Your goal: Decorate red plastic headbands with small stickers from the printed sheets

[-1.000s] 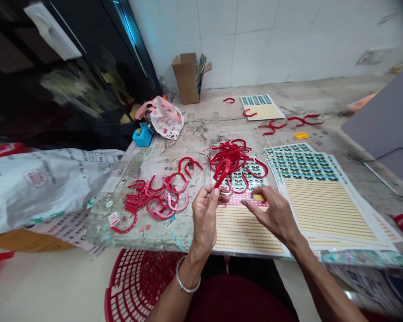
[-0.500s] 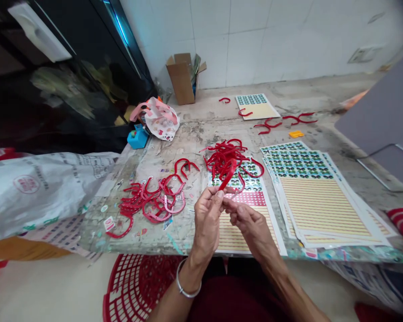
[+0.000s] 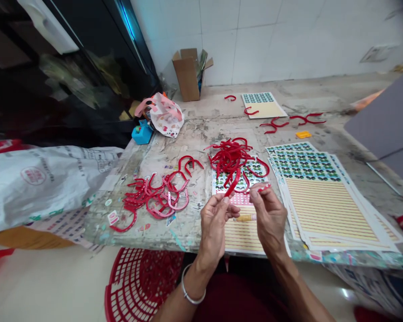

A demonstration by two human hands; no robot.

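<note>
My left hand pinches a red curved headband near its lower end, and the band points up and away. My right hand is closed on a short red strip with pale spots, apparently a sticker strip, at its fingertips. The hands are apart, above a sticker sheet with blue-green pictures, a pink dotted band and yellow lined rows. A small yellow-orange piece shows on that sheet between my hands. Just beyond lies a heap of plain red headbands, covering the sheet's far end.
Dotted red and pink headbands lie in a pile at left. A stack of sticker sheets is on the right. Farther back are a cardboard box, a white bag and a blue box. A red basket stands below.
My right hand has drawn away to the right from my left hand, with the dotted strip in its fingers. The left still holds the headband, now lower. The whole view has shifted slightly.
</note>
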